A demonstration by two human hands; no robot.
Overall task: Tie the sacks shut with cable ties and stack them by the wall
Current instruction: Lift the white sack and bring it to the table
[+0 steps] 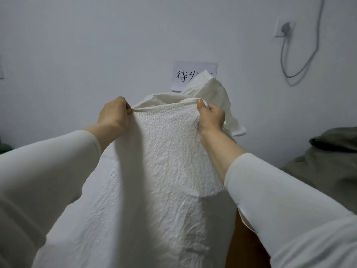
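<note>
Pale wall [96, 45] fills the background. At the far left edge a paper scrap [1, 68] is stuck on it, with a bit of green cloth [3, 147] lower down. The left sleeve [48, 171] (white, long) comes in from the lower left. The left hand [113, 115] has its fingers curled and pinches the left corner of the near rim of the sack [154, 171].

The sack is white, woven and crinkled. It fills the centre and stands up in front of the wall with its mouth unfastened. The near rim is pulled taut between both hands. The far rim flops up and to the right, covering part of the paper sign [185, 74] taped to the wall (printed characters, partly hidden).

The right hand [210, 117] pinches the right corner of the same rim, thumb on top and fingers curled under. The right sleeve [280, 200] enters from the lower right. A brown strip [245, 244] shows at the bottom between the sack and that sleeve; can't tell what it is. At upper right is a wall socket [285, 29] with a grey cable [301, 60] looping down. At the far right a green fabric heap [328, 157] lies apart from the sack.
</note>
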